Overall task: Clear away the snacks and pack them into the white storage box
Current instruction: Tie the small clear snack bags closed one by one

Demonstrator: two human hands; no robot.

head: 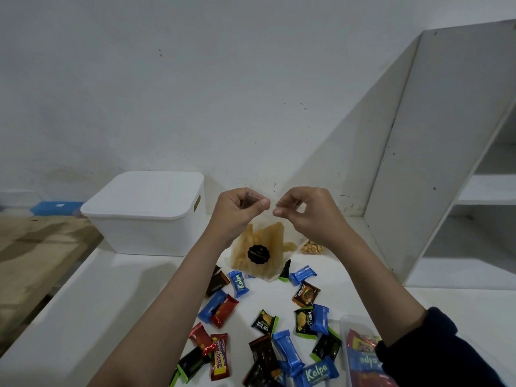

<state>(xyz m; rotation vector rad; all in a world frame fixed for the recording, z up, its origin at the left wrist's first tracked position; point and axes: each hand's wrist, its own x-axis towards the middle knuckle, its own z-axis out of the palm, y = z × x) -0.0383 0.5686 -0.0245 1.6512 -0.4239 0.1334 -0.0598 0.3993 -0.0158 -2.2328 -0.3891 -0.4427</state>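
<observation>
Snack bag (258, 254) hangs between my hands, left hand (233, 212) and right hand (310, 212) pinching its top edge, white storage box (145, 216) left.

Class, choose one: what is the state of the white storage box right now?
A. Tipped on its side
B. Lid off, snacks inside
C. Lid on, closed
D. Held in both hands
C: the white storage box sits upright on the table with its lid on.

The white storage box (145, 216) has its lid on, hiding its inside, the black label (259, 255) on the clear bag is too small to read, and the clear tray (363, 356) runs off the bottom edge.
</observation>
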